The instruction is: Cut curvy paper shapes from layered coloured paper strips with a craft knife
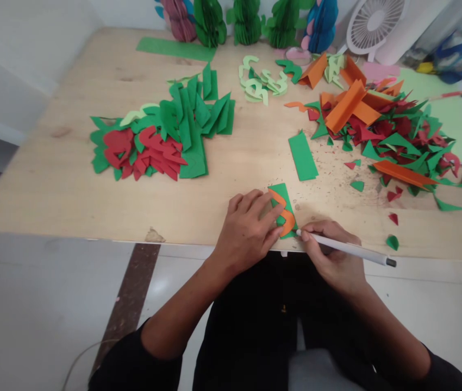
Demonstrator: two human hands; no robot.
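Close to the table's near edge lies a green paper piece (280,191) with a curved orange paper cutout (287,222) on top. My left hand (251,228) rests over both from the left, fingers spread and pressing down, covering part of the cutout. A white pen (345,247) is gripped in my right hand (335,255). Its tip is beside the lower right edge of the orange cutout, over the green paper. Beyond my hands, another green paper rectangle (303,156) lies by itself.
On the left sits a pile of green folded papers (192,119) and red cutouts (160,152). Red, green and orange scraps (402,130) are heaped right. Light green cutouts (257,87), several honeycomb paper figures (247,24) and a white fan (373,24) stand or lie farther back.
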